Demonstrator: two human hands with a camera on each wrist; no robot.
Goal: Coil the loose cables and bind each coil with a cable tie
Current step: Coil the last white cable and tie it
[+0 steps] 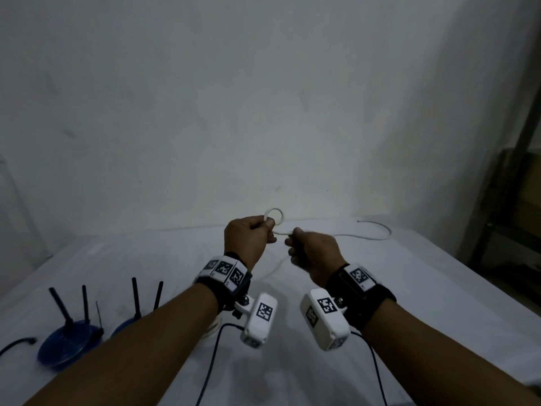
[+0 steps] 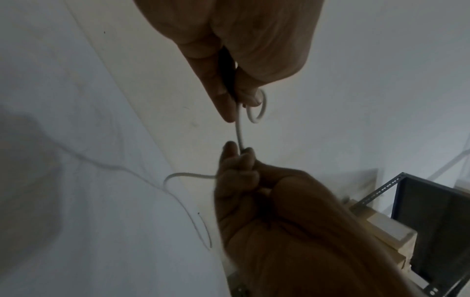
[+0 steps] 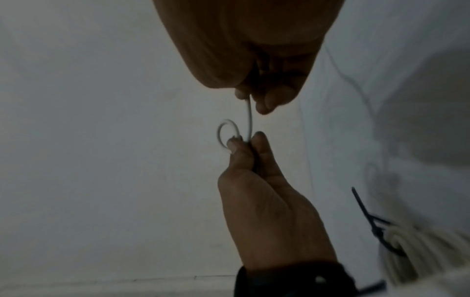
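Coiling has only just started on this white cable [image 1: 377,236]: a tiny first loop [image 1: 274,215] sticks up from the left hand [image 1: 248,238], pinched at thumb and fingertips. One coil bound with a black cable tie [image 3: 376,231] already lies on the white sheet [image 1: 409,288], so at least one is done. The right hand [image 1: 310,253], fingers curled, grips the cable just beside the left, both raised over the sheet, the rest trailing right.

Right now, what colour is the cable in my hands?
White; the cable shows best in the head view.
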